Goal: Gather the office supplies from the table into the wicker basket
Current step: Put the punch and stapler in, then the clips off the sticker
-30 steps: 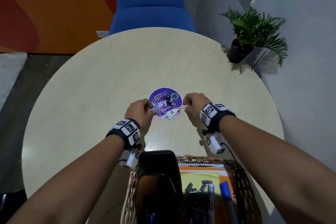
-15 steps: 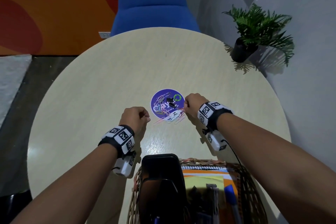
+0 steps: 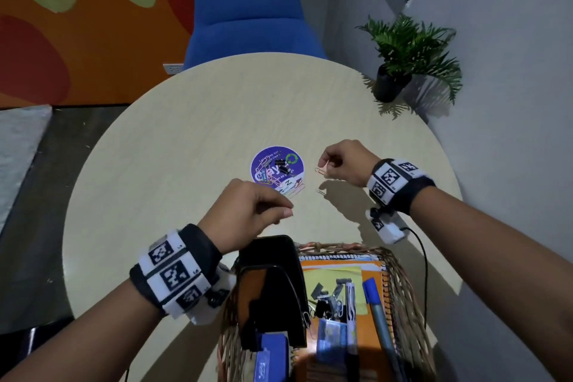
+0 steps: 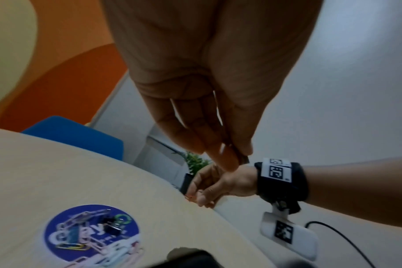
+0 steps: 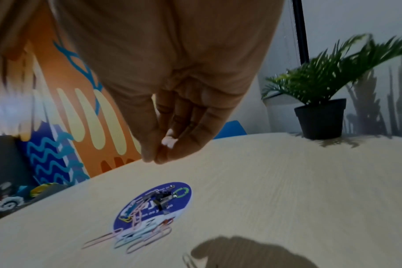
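Orange and yellow wall painting fills the background at the left, with a blue chair (image 3: 248, 18) behind the round pale table (image 3: 186, 121) and a potted plant (image 3: 406, 53) at its far right edge. Your left hand (image 3: 248, 214) hovers above the table just beyond the wicker basket (image 3: 400, 270), knuckles up, wrist bent down, fingers curled with thumb and fingertips pressed together; in the left wrist view something small and dark sits pinched at those fingertips (image 4: 227, 159), but you cannot tell what it is. Just past that hand a round purple sticker (image 3: 277, 168) lies flat on the table, and on it and over its near edge sits a loose pile of paper clips (image 3: 288, 187) and black binder clips (image 3: 280, 164); the clips at the near edge lie with their long axes running roughly from near left to far right. To the right of the sticker your right hand (image 3: 347, 164) is raised off the table, wrist cocked, fingers curled, thumb and forefinger closed on an orange paper clip (image 3: 321, 171) that hangs below them, its long axis slanting down toward the left. Another small clip (image 3: 321, 192) lies on the table under that hand. Nearest you, the basket holds an orange spiral notebook (image 3: 341, 267), a yellow note, pens, clips and a black holder (image 3: 273, 285).
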The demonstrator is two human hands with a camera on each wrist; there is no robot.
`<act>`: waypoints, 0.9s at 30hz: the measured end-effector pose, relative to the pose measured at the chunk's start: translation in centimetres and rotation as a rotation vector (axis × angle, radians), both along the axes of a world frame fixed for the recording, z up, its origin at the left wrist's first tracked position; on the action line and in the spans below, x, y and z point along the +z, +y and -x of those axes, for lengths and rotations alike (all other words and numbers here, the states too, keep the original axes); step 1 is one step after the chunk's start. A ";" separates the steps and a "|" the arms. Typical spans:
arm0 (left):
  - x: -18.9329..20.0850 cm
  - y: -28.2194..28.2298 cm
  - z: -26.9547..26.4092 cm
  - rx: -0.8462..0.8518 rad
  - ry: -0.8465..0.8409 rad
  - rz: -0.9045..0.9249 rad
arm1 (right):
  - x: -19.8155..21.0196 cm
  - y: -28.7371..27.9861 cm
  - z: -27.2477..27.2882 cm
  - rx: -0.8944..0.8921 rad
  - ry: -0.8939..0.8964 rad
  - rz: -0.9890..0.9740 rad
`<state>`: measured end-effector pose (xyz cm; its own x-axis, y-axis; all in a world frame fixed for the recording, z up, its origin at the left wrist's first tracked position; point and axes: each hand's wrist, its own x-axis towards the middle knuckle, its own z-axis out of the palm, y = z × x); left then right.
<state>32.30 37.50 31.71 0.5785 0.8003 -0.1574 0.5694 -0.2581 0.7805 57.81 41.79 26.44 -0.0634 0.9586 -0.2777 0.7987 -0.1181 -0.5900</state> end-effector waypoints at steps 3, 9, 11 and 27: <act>0.4 -3.1 -0.7 -0.131 0.079 -0.108 | 1.3 -3.4 -0.6 0.060 -0.003 0.004; -1.2 -7.5 -1.3 -0.320 0.220 -0.237 | 2.6 -9.3 -0.8 0.180 0.026 0.060; -0.9 -7.6 -0.9 -0.307 0.180 -0.219 | 3.0 -10.7 -0.4 0.224 0.027 0.079; -9.2 9.6 3.5 0.138 0.541 -0.280 | 2.4 -8.9 2.1 0.341 -0.218 0.066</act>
<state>28.81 47.09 22.50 0.3641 0.9152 -0.1726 0.9079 -0.3074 0.2852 55.67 32.94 28.89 -0.3076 0.8724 -0.3799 0.9040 0.1434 -0.4028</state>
